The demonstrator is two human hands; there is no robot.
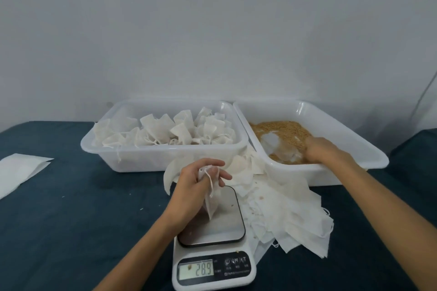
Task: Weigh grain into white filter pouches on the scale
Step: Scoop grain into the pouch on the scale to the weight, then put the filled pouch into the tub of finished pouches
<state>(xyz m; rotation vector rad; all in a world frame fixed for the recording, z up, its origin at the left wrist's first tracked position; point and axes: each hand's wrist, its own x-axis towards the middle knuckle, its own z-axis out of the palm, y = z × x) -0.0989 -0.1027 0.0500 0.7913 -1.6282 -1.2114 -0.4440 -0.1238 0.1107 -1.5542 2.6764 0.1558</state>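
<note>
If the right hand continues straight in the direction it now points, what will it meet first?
The right hand points left and slightly away, low inside the grain tray. It would likely first meet the white scoop-like piece lying in the grain, then the tray's left wall. Depth is unclear, and blur hides the fingers.

Taking the white digital kitchen scale (214, 264) as our centre, we see open dark blue tabletop (71, 208) from 7 to 10 o'clock, broken only by a flat white sheet (19, 170) far out at 9. At 11 stands the white plastic tub of tied pouches (163, 158), at 1 the white plastic tub of grain (354, 156); their rims nearly touch. From 1 to 3 a loose heap of empty white filter pouches (290, 215) crowds against the scale.
</note>
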